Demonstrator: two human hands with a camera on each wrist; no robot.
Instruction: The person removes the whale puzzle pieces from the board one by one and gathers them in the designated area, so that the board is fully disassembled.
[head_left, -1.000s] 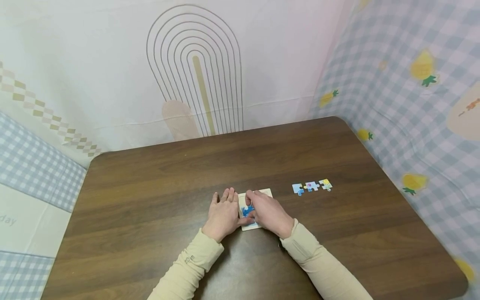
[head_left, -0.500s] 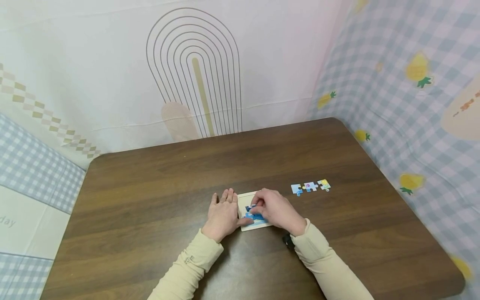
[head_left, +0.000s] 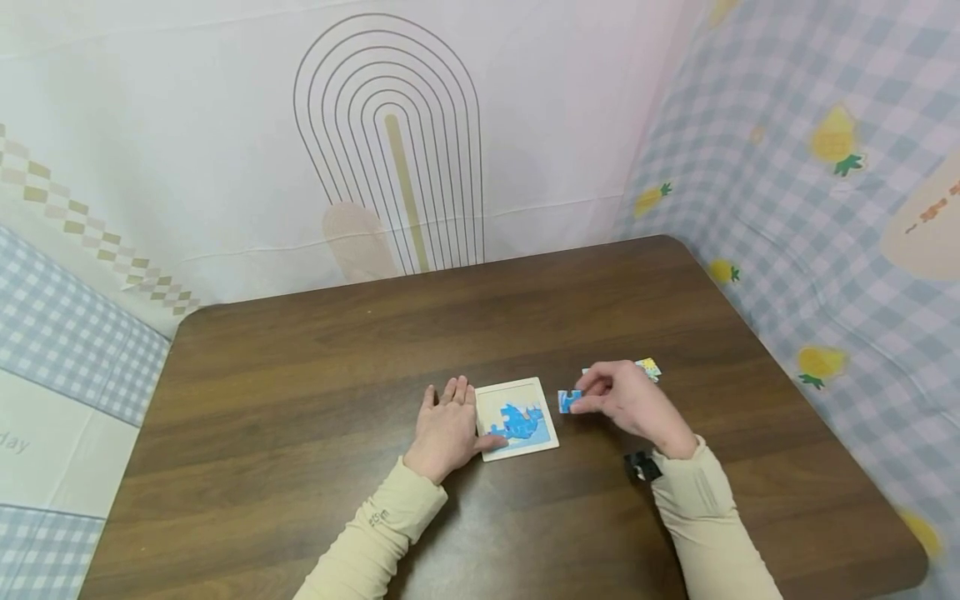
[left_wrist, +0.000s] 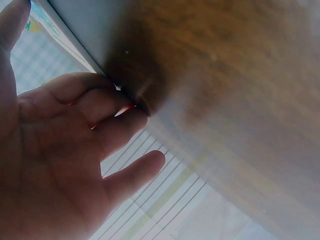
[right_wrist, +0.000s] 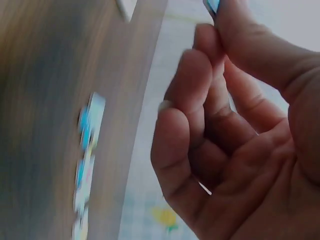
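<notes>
My left hand (head_left: 444, 429) lies with straight fingers along the left edge of a pale puzzle frame (head_left: 513, 384), its thumb reaching over the near left corner. Inside the frame, joined blue puzzle pieces (head_left: 522, 423) fill the lower and right part, and the upper left shows bare backing. To the right of the frame, my right hand (head_left: 633, 404) pinches a blue jigsaw piece (head_left: 566, 402) between thumb and fingers. Only the edge of that piece (right_wrist: 212, 6) shows at the top of the right wrist view.
Loose jigsaw pieces lie in a row beyond the right hand, which partly hides them; a yellow-patterned piece (head_left: 648, 367) shows at the row's end. The brown table (head_left: 337, 375) meets patterned cloth at the back and sides.
My right hand has lifted a blue piece out of the frame and carried it right, uncovering the picture and now covering part of the loose row. The left hand has stayed put.
</notes>
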